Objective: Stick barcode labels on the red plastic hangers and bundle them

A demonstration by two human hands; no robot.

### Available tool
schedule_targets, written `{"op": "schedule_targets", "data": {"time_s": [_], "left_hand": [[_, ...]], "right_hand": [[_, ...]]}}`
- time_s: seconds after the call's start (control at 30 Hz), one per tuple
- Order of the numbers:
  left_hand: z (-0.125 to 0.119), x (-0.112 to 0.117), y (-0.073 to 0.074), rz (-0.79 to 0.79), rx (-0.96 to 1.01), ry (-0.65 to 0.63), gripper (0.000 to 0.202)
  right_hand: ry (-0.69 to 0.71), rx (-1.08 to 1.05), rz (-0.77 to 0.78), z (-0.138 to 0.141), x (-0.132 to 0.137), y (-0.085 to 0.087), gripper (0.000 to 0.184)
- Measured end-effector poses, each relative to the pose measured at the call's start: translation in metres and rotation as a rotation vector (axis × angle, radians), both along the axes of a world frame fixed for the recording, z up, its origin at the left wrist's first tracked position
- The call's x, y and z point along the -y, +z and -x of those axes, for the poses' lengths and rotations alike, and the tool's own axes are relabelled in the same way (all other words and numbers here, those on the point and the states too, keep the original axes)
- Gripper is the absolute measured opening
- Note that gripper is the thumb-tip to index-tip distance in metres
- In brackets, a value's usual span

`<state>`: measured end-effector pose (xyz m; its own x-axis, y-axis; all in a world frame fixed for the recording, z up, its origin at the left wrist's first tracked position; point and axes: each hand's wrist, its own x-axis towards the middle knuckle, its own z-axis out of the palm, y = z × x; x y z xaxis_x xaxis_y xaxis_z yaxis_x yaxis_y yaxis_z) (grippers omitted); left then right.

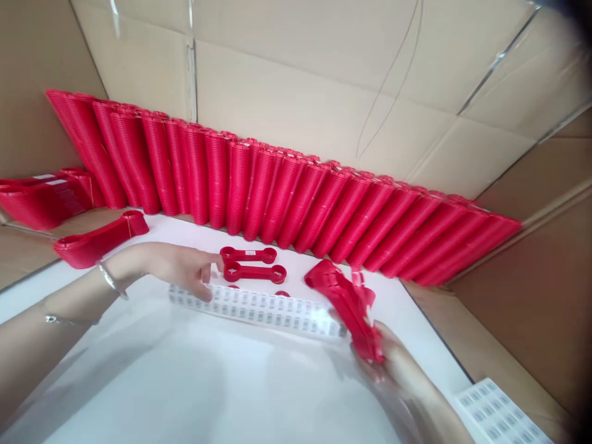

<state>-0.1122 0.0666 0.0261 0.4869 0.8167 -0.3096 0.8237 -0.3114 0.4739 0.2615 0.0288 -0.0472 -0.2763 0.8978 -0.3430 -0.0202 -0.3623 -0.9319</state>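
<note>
"Can I read any label?"

"No. Your label sheet (pixel 272 313), toward 7 o'clock, carries rows of dark marks too small to read; so is the print on the white sticker (pixel 250 253) on the farther of two red pieces (pixel 255 272) lying beyond it on the counter (pixel 185 382)."

"And my hands?"

"Your left hand (pixel 178 268), at 8 o'clock, bends down from the wrist, thumb over the sheet; I can't tell whether that grip pinches it. Your right hand (pixel 388 351), at 5, points toward 11, its grip closed around a red bundle (pixel 349 308)."
</note>
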Motion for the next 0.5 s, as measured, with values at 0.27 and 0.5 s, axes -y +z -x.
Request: {"op": "schedule_targets", "data": {"time_s": [0.27,0.5], "left_hand": [[-0.085,0.037,-0.023,-0.135,0.346,-0.196,0.028],[-0.080,0.035,-0.045,-0.097,0.152,-0.151,0.028]], "right_hand": [[0.176,-0.224,0.150,0.081,0.022,-0.013,0.033],[0.099,-0.014,0.041,0.068,0.020,0.001,0.044]]}}
